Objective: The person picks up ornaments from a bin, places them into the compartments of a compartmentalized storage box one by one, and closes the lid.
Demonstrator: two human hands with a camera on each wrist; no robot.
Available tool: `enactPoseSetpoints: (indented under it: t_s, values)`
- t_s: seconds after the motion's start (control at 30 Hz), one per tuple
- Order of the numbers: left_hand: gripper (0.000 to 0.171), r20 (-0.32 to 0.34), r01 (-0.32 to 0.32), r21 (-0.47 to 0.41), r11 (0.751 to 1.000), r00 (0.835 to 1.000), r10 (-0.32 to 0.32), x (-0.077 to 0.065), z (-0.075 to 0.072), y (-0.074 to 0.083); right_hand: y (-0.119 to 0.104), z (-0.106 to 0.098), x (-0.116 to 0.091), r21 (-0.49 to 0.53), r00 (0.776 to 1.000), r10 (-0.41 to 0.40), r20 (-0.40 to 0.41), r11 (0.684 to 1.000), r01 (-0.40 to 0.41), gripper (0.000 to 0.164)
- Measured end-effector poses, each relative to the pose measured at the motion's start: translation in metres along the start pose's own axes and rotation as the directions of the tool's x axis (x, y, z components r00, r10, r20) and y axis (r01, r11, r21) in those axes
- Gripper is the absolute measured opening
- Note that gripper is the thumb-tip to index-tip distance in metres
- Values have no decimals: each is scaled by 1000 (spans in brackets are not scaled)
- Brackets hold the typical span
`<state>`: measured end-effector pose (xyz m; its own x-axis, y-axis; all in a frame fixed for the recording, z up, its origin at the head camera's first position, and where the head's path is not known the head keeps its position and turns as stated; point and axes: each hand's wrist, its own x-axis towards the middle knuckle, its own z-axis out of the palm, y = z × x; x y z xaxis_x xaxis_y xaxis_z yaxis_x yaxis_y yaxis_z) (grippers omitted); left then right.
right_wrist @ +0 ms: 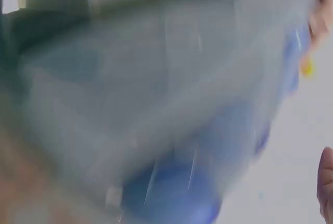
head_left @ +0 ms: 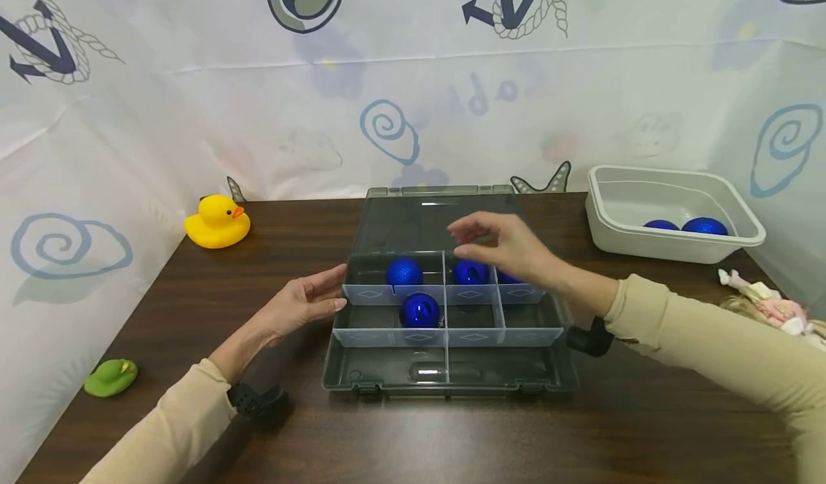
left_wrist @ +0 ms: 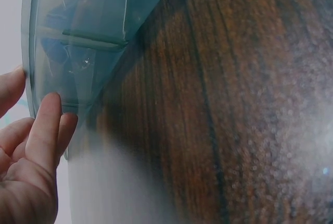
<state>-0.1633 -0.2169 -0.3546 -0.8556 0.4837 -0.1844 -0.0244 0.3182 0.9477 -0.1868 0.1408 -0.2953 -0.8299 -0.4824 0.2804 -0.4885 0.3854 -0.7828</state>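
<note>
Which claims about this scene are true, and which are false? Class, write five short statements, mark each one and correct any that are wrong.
1. The left grip touches the divided box. True.
2. The right grip is over the divided box. True.
3. The divided box is closed. False: its lid is open.
4. Two blue balls show in the pale bin. True.
5. The yellow duck sits inside the pale bin. False: the yellow duck is on the table.
</note>
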Motion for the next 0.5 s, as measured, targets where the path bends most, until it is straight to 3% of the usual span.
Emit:
enactPoseSetpoints:
  t_s: [0.07, 0.17, 0.27, 0.33, 0.5]
  values:
    - [74, -1, 4, -5, 1000, 1000, -4, 1, 0, 0, 10, -27, -1, 27, 993, 46, -107, 999, -44, 32]
    - [75, -6, 13, -13, 1000, 1000, -13, 2, -1, 0, 32, -72, -8, 186, 961, 126, -246, 979, -81, 28]
    - [75, -9, 13, -13, 1000, 1000, -13, 2, -1, 0, 58, -115, -20, 298, 926, 205, -315, 948, -109, 22]
    - [75, -13, 18, -6, 1000, 1000, -18, 2, -1, 0, 75, -140, -31, 320, 910, 274, -312, 932, -172, 20]
    - [75, -11, 26, 7, 1000, 1000, -26, 0, -1, -1, 111, -185, -58, 179, 872, 450, -193, 890, -419, 15]
